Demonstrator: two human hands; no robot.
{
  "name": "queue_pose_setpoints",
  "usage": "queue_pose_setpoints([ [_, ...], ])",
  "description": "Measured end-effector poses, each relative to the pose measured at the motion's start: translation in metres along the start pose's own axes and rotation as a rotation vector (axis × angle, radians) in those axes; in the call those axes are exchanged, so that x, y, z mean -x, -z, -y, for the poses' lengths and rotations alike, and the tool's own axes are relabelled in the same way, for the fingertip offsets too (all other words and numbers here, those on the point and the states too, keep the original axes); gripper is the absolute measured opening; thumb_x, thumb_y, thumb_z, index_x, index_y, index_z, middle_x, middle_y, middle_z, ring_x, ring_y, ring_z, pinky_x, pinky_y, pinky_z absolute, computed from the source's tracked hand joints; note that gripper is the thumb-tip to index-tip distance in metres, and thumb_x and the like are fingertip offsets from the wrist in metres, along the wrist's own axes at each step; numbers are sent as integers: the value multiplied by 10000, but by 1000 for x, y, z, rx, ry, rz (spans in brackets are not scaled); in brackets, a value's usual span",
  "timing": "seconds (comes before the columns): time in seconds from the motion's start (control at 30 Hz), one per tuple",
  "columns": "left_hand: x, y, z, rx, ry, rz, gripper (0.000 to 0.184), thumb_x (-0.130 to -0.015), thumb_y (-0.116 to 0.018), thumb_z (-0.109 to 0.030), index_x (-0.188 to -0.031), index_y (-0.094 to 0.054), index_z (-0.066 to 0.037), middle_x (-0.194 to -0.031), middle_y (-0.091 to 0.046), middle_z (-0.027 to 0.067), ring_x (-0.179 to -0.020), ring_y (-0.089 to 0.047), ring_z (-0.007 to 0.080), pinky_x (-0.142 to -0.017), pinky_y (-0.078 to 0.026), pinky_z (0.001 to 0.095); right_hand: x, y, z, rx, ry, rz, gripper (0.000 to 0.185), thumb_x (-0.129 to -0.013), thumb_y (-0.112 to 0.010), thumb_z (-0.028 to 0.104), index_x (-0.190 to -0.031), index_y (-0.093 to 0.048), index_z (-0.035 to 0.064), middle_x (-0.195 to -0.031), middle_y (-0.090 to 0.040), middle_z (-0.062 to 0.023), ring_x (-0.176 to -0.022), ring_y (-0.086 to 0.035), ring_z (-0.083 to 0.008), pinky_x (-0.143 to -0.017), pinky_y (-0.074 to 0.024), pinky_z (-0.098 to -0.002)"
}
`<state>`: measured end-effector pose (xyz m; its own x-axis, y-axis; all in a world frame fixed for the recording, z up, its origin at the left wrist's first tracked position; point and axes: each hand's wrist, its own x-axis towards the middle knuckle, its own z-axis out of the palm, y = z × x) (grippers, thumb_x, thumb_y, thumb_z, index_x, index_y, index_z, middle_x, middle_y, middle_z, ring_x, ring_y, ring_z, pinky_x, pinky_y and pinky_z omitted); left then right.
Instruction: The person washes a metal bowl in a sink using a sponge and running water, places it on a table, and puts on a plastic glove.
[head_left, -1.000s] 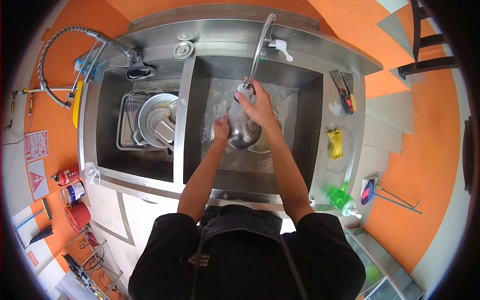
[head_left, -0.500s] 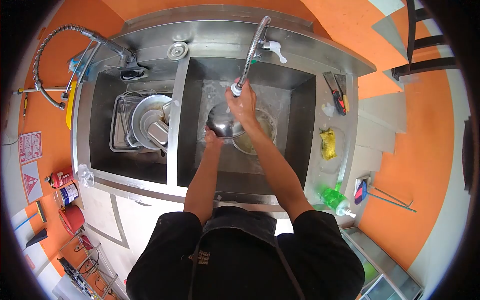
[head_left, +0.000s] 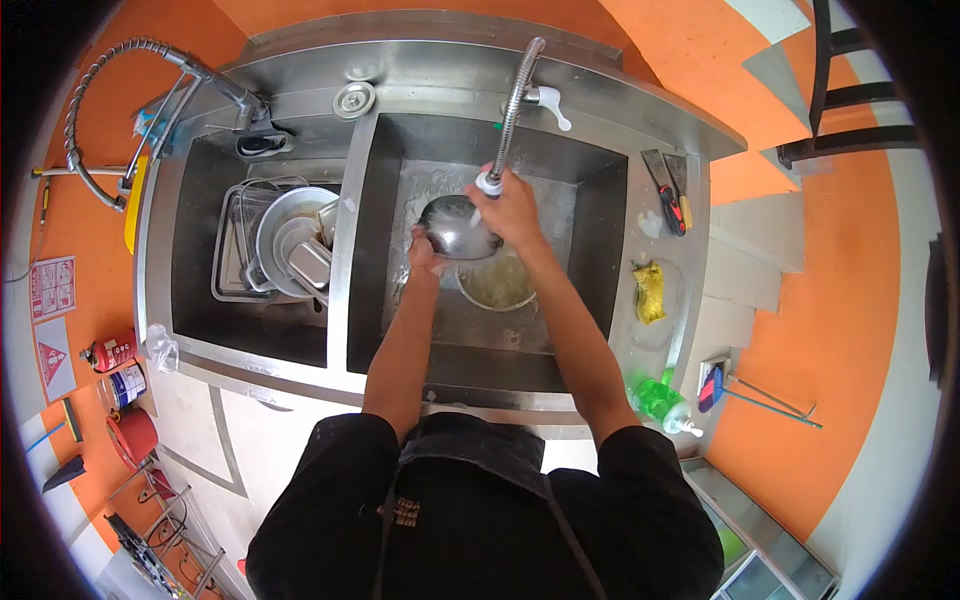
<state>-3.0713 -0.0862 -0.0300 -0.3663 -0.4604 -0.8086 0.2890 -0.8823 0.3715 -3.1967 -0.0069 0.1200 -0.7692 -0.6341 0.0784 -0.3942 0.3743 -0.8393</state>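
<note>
Left hand [head_left: 423, 250] grips one bowl [head_left: 452, 228], right hand [head_left: 512, 208] one nozzle [head_left: 488, 185].

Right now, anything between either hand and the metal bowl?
Nothing visible for the left hand: it grips the metal bowl at its left edge. The right hand is occupied by the spray head, and water runs from that onto the bowl. No solid object shows between.
</note>
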Motion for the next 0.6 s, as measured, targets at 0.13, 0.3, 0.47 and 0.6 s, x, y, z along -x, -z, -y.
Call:
queue_pose_setpoints([
  [0.13,5,9,-10,-259,-207,264,337,-848,-586,-226,-1100,-519,-13,-1076,-579,91,-937,-574,247,-827,-457,389,-21,-6,-24,102,53,-27,342,-706,-702,244,-949,-561,50,-769,-627,-85,-704,-610,-239,-664,-471,-341],
  [0.3,21,7,-11,-1377,-769,464,255,-738,-638,-90,-982,-580,-49,-845,-639,111,-800,-612,270,-708,-468,357,-16,-16,8,-127,-58,106,366,-679,-713,289,-910,-578,40,-809,-642,-134,-749,-618,-315,-685,-480,-372],
  [0.47,32,6,-14,-1730,-824,371,168,-728,-554,-58,-895,-567,-68,-874,-627,153,-841,-579,355,-758,-443,431,-10,-12,20,-43,-109,188,400,-677,-721,329,-933,-602,45,-817,-650,-105,-767,-625,-243,-710,-478,-334],
  [0.6,26,12,-19,-1857,-1023,431,132,-737,-523,-26,-850,-569,-77,-827,-627,136,-812,-595,312,-807,-407,430,-17,-9,16,125,-66,209,437,-666,-720,377,-950,-616,61,-837,-655,-103,-783,-631,-237,-726,-475,-333],
])
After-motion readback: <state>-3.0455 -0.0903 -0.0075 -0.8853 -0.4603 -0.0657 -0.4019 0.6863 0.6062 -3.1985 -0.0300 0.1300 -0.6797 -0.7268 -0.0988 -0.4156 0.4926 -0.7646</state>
